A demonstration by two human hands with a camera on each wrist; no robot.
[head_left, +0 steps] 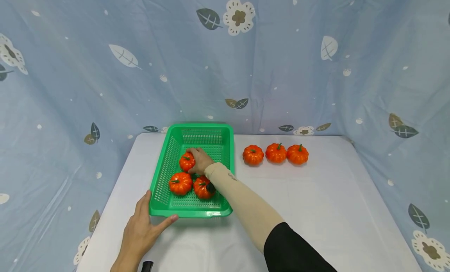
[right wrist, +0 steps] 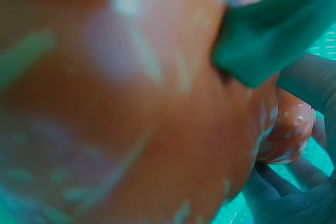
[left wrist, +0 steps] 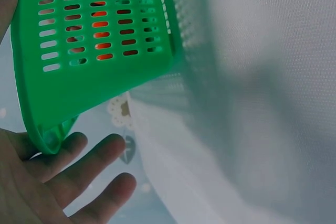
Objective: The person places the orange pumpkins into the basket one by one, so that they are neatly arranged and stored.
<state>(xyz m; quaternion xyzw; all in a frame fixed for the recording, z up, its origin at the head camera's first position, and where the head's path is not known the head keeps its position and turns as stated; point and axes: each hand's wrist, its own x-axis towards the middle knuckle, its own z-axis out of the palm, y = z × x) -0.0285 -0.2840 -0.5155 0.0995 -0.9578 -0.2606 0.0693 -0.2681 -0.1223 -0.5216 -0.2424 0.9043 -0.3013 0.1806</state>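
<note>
A green plastic basket [head_left: 162,206] with slotted walls holds three small orange pumpkins. My left hand [head_left: 140,227] is at its near left corner, thumb spread along the front rim and straight fingers by the left side. In the left wrist view, the fingers [left wrist: 86,169] extend past the basket corner. My right hand [head_left: 201,160] reaches inside and grips the farthest pumpkin [head_left: 187,162]. Nearer lie a left pumpkin [head_left: 181,183] and a right pumpkin [head_left: 202,188], the latter partly behind the right wrist's dark camera. That pumpkin's green stem [right wrist: 268,38] looms large in the right wrist view.
On the white table [head_left: 316,217], three more pumpkins stand in a row right of the basket: one left [head_left: 253,155], one middle [head_left: 275,153], one right [head_left: 297,154]. A blue patterned curtain [head_left: 281,68] hangs behind and along the sides.
</note>
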